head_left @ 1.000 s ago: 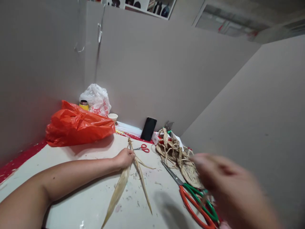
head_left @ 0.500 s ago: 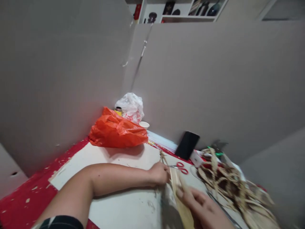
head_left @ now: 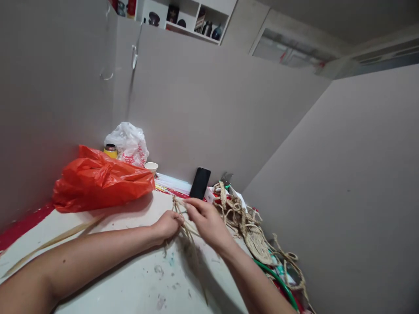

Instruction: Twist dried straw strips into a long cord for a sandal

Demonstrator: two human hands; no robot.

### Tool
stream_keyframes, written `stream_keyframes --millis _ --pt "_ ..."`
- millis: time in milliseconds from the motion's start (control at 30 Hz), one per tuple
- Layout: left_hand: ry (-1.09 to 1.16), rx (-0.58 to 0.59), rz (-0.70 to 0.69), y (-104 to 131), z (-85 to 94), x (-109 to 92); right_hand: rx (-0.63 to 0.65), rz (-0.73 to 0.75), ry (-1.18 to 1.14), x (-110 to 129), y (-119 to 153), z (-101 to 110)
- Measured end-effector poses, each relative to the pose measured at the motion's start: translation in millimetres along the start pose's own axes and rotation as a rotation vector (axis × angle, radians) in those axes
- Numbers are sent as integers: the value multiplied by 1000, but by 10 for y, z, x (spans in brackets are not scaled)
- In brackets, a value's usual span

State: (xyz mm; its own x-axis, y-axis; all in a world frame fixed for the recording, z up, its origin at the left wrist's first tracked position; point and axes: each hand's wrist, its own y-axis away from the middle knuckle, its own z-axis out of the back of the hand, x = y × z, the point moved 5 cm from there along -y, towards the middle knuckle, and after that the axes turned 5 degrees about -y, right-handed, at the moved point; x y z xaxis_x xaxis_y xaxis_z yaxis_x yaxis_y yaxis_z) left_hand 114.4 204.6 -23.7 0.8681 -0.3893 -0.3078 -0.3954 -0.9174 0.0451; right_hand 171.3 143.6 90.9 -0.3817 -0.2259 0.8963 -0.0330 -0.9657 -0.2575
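Note:
My left hand (head_left: pixel 169 224) is closed around a small bundle of tan plant-fibre strands (head_left: pixel 189 235), with loose ends hanging down to the right over the white board. A knotted tip (head_left: pixel 174 201) of the bundle stands up above that fist. Just right of it, my right hand (head_left: pixel 204 218) is closed in a pinch near the top of the bundle, on a fibre strand partly hidden by its fingers. One long flat fibre strip (head_left: pixel 62 235) stretches left across the board and passes behind my left forearm.
An orange plastic bag (head_left: pixel 104 185) sits at the back left, with a white bag (head_left: pixel 127 139), yellow jar (head_left: pixel 110 151) and paper cup (head_left: pixel 151 167) behind it. A black phone (head_left: pixel 200 183) leans on the grey wall. Braided fibre (head_left: pixel 255 237) is heaped at right.
The view has swung to the right. My right hand has moved up from the wide strip below to the top of the bundle. A long strip now lies to the left.

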Motion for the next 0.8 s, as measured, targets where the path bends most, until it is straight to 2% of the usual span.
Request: stream_keyframes --millis 67,133,233,333,433,500,633,800 --pt "-289 -18 178 39 115 10 -53 -150 -41 -368 65 327" --pt "-527 -22 310 73 185 27 -94 -254 -116 -656 132 508" --pt "-842 0 355 90 170 28 -114 -290 -191 -879 181 504" --pt "-1153 57 320 97 94 11 -98 -218 -184 -938 134 360" --pt "-1218 90 315 106 58 6 -82 -132 -140 -985 55 251" --pt "-1225 99 313 104 59 4 -63 -136 -146 -1053 25 211" --pt "-1228 111 321 92 74 14 -28 -218 -200 -1182 32 183" --pt "-1257 135 319 87 65 20 -2 -345 -305 -1227 75 172"
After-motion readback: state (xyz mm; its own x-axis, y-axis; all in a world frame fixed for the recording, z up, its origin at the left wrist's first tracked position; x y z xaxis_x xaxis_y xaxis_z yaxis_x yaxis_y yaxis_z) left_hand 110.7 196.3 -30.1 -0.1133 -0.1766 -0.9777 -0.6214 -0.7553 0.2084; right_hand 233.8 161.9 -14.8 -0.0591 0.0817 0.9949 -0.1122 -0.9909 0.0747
